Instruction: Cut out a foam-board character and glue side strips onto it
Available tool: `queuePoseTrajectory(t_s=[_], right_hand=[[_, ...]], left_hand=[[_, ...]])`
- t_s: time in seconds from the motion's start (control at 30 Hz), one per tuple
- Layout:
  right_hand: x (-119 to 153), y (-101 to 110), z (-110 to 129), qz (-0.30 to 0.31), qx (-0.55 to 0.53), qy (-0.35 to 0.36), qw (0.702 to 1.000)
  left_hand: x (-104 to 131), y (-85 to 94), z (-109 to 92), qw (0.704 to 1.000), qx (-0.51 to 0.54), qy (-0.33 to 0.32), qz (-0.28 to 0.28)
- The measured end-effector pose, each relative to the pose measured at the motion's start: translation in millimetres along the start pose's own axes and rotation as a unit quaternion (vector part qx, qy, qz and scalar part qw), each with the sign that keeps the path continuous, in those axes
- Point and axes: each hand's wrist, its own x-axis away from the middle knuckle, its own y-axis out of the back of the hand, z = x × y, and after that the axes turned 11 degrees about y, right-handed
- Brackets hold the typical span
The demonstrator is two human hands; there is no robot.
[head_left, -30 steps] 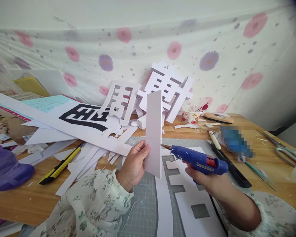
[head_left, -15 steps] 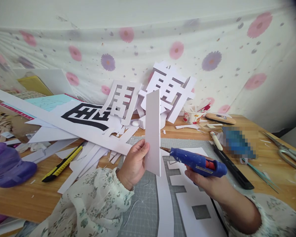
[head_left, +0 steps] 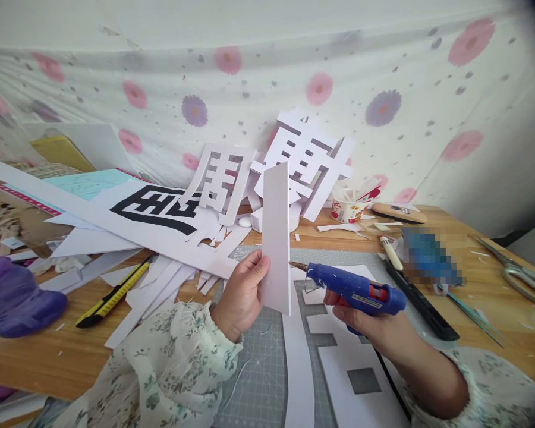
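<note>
Upright in my left hand (head_left: 243,289) is a white foam board strip (head_left: 275,232), pinched along its left edge with the thumb on its face. My right hand (head_left: 368,324) grips a blue glue gun (head_left: 354,288), fingers wrapped round its handle. The gun's nozzle points left and meets, or nearly meets, the strip's right edge; I cannot tell if glue is there. Below my hands, a cut-out white board character (head_left: 339,380) and a curved white strip (head_left: 299,368) lie on a grey cutting mat (head_left: 254,380).
White board characters (head_left: 310,160) lean at the back. A yellow utility knife (head_left: 113,294) and board offcuts (head_left: 156,291) lie left, beneath a long white strip (head_left: 107,226). On the right are a paper cup (head_left: 348,211), a black cutter (head_left: 421,300), tweezers (head_left: 472,315) and scissors (head_left: 519,270).
The glue gun has shifted slightly up and left, its nozzle a little higher along the strip's edge. My left hand and the strip stay nearly still.
</note>
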Motion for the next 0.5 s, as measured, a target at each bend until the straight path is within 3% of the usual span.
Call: queuePoseTrajectory(t_s=[0.5], right_hand=[[-4.7, 2.1, 9.2, -0.011, 0.125, 0.031, 0.992]], left_hand=[[1.3, -2.6, -0.6, 1.0, 0.007, -0.002, 0.003]])
